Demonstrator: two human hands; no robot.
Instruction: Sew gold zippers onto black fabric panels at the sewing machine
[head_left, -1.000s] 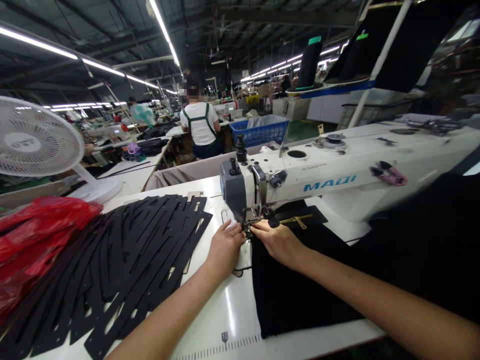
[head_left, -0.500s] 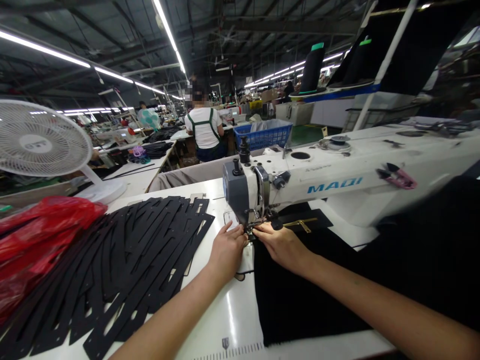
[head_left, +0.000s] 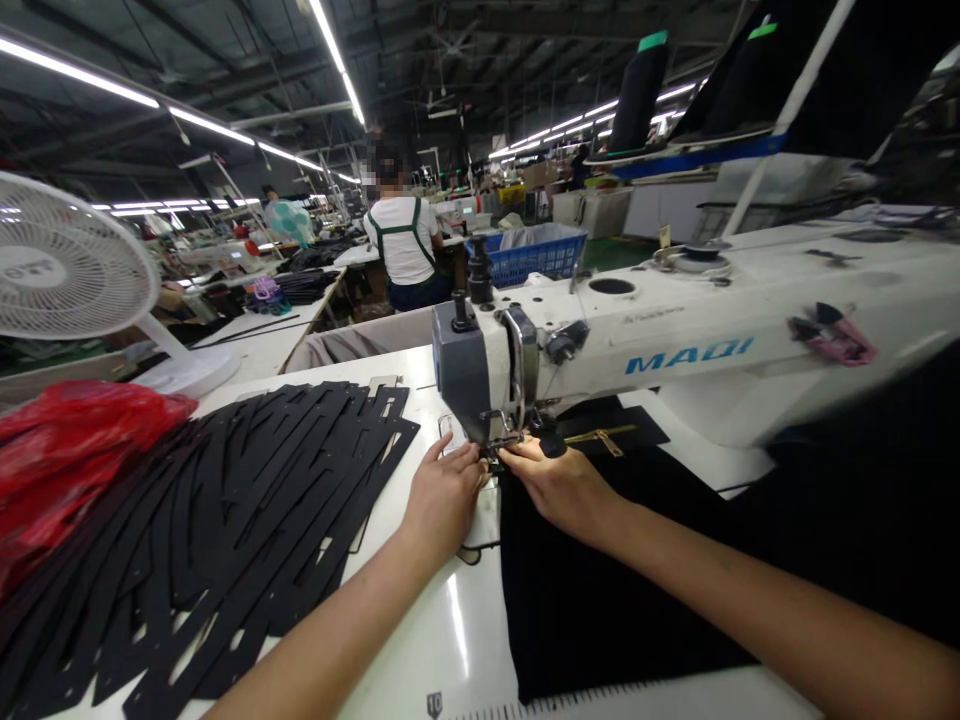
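Note:
A large black fabric piece [head_left: 600, 600] lies under the head of the white sewing machine [head_left: 592, 350] and hangs over the table's front edge. My right hand [head_left: 559, 480] presses and grips it just right of the presser foot [head_left: 501, 440]. Left of the foot, my left hand [head_left: 446, 490] has its fingers drawn together, their tips at the cloth's edge; what they pinch is hidden. Beyond my right hand, a gold zipper [head_left: 604, 438] with its pull shows on a black strip. The needle and stitch point are mostly covered by my fingers and the machine.
Overlapping black cut pieces [head_left: 247, 520] spread across the left of the white table [head_left: 420, 640]. Behind them are a red plastic bag [head_left: 75, 460] and a white fan [head_left: 67, 260]. Pink-handled snips [head_left: 836, 335] sit on the machine arm. A person [head_left: 405, 240] sits ahead beside a blue basket [head_left: 536, 262].
The view has shifted slightly, so the machine sits a little lower and the fan farther left. Both hands stay beside the presser foot, with the fabric in nearly the same place.

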